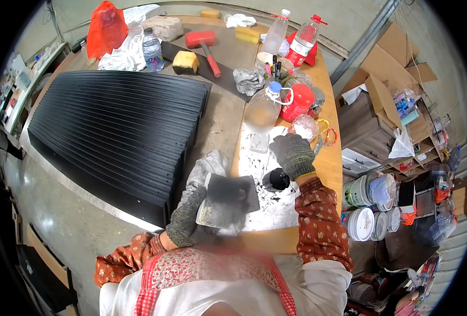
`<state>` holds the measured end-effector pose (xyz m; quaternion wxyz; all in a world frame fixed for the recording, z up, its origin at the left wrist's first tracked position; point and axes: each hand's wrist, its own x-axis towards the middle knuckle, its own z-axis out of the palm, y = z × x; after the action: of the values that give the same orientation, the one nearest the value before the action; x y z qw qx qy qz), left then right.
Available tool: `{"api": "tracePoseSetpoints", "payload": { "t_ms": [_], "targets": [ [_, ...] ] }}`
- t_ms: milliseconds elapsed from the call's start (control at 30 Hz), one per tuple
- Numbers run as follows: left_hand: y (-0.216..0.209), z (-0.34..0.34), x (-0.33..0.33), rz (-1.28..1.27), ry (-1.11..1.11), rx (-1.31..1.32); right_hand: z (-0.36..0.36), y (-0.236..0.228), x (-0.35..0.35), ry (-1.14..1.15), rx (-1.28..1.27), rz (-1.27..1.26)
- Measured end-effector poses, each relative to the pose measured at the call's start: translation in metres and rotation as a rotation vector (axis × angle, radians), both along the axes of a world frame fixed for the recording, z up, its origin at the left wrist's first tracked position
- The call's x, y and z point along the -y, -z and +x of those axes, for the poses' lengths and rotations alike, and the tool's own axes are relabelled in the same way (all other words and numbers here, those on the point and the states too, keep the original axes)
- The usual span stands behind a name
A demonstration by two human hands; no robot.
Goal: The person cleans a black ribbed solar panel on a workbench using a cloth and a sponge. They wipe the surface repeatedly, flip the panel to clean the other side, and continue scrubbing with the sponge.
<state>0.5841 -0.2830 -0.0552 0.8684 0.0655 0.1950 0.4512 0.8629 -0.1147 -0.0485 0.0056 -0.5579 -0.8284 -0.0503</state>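
Note:
My left hand [183, 221], in a dark grey knit glove, is closed at the edge of a squarish dark-grey sheet [225, 203] with a pale, worn left side. A crumpled grey cloth [211, 164] lies against that hand, and its fingertips are mostly hidden. My right hand [294, 155], gloved alike, has its fingers curled over black-stained white paper [268, 213]; whatever is inside them is hidden. Close below it sits a small black-coated pot [279, 179]. Beyond its fingers are a clear flat piece [259, 142] and a blue-capped plastic bottle [263, 110].
A stack of black ribbed strips [117, 131] covers the table's left. Farther back are a red mallet [200, 39], a yellow-and-black sponge [185, 62] and a water bottle [152, 52]. A red jar [298, 102] and scissors [330, 137] stand right; buckets [360, 224] are beyond the edge.

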Motion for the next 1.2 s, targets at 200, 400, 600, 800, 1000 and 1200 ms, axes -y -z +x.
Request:
{"api": "tracePoseSetpoints", "payload": {
  "t_ms": [200,400,600,800,1000,1200],
  "targets": [
    [-0.035,0.009,0.002,0.178,-0.102,-0.313,0.012,-0.036,0.012,0.024,0.135,0.126],
    [-0.009,0.019,-0.010,0.158,0.036,-0.226,0.035,-0.073,0.079,-0.052,-0.449,0.372],
    [0.040,0.038,-0.020,0.029,0.028,-0.292,0.038,-0.002,0.104,0.203,-0.497,0.147],
    [0.011,0.047,-0.030,-0.135,0.170,0.222,0.044,-0.003,0.107,0.146,-0.703,0.070],
    [0.049,0.055,-0.041,-0.133,0.241,0.265,0.042,0.009,0.110,0.137,-0.106,-0.063],
    [0.035,0.066,-0.050,-0.032,0.277,0.238,0.051,-0.011,0.131,0.291,-0.310,-0.024]
  ]
}}
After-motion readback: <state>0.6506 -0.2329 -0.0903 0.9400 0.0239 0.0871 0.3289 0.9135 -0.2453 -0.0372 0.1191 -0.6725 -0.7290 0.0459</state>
